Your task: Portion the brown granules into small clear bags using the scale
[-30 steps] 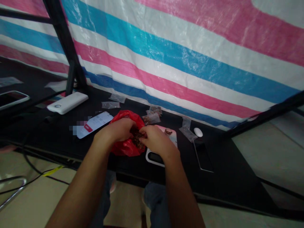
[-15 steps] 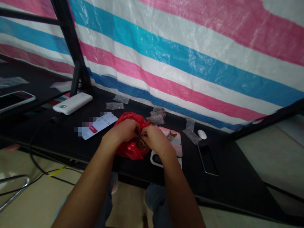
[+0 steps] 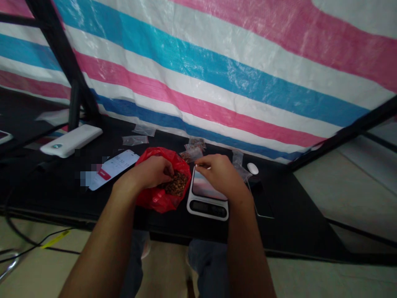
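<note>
My left hand [image 3: 156, 171] curls over brown pellets [image 3: 178, 184] in the red plastic bag [image 3: 161, 203], grip unclear. At its three o'clock, my right hand [image 3: 223, 176] pinches closed; best not lean on the digital scale [image 3: 201, 208]

Head-high view, forward and down

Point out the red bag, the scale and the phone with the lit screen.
Red bag [image 3: 161, 203]: head view, on its crumpled near side.
Scale [image 3: 207, 208]: head view, on its dark display panel.
Phone [image 3: 123, 162]: head view, on its lit screen.
</note>
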Available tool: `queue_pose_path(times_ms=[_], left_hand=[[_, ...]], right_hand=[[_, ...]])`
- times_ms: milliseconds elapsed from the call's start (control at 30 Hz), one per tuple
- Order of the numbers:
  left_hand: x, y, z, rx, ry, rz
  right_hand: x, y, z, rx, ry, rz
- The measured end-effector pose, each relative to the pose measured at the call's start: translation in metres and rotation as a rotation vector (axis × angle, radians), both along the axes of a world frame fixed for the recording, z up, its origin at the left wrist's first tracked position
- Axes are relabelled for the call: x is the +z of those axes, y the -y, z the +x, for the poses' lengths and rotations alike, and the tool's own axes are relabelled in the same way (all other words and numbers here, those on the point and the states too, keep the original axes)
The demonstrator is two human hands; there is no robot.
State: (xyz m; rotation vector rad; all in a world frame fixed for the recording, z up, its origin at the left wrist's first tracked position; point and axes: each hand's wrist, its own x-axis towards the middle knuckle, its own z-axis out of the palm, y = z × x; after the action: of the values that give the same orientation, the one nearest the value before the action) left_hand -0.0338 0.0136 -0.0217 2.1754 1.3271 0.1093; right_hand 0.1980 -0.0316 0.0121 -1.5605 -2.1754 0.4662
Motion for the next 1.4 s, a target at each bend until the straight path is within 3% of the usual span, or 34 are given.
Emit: queue_pose_path(times_ms=[133, 200, 633, 967, 1100, 1233, 1300, 1400], left_hand=[[-0.001, -0.001, 0.002, 0.012, 0.01, -0.042], [-0.003, -0.002, 0.002, 0.01, 0.012, -0.048], [0.001, -0.004, -0.005, -0.01, 0.042, -0.05], [0.001, -0.001, -0.014, -0.021, 0.031, -0.062], [0.004, 0.001, -0.015, -0.005, 0.014, -0.07], [0.007, 0.004, -0.015, 0.007, -0.011, -0.044], [0.007, 0.004, -0.015, 0.007, -0.015, -0.039], [0.006, 0.003, -0.015, -0.006, -0.018, -0.038]], right_hand=[[0.007, 0.004, 0.038, -0.198, -0.031, -0.007], [0.005, 0.003, 0.046, -0.234, -0.021, -0.014], [0.001, 0.001, 0.045, -0.161, 0.042, -0.025], [0.003, 0.003, 0.042, -0.183, 0.05, -0.04], [0.003, 0.003, 0.023, -0.145, 0.037, 0.074], [-0.009, 0.001, -0.023, 0.094, 0.02, -0.081], [-0.021, -0.002, -0.047, 0.14, 0.045, -0.178], [-0.037, -0.007, -0.068, 0.154, 0.114, -0.171]])
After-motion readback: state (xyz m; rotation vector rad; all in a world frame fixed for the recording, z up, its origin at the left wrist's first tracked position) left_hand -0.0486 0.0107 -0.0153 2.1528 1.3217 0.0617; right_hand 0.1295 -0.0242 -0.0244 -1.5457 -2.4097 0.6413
